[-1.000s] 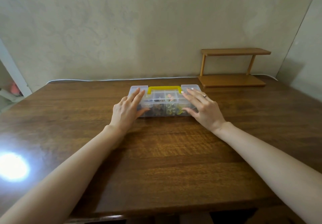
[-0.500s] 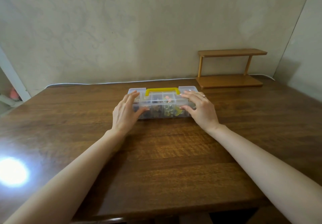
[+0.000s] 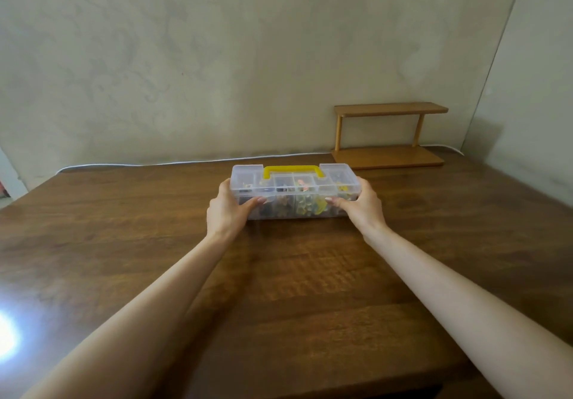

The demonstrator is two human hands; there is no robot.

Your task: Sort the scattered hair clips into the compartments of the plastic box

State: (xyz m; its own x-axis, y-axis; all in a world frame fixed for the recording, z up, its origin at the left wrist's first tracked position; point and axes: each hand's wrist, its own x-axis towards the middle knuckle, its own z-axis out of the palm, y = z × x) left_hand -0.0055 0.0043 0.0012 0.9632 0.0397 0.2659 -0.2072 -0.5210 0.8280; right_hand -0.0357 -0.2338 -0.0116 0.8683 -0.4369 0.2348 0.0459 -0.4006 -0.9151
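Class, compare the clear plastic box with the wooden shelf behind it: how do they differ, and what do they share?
The plastic box is see-through with a yellow handle; the wooden shelf is opaque brown. The left hand and right hand grip the box's ends; nothing touches the shelf. Both are long, low and set crosswise.

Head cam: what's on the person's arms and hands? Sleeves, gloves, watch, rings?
Nothing worn in view. The left forearm and right forearm are bare to the frame edge: no sleeves, watch or bracelet. The left hand and right hand are gloveless; fingers mostly hidden, no ring shows.
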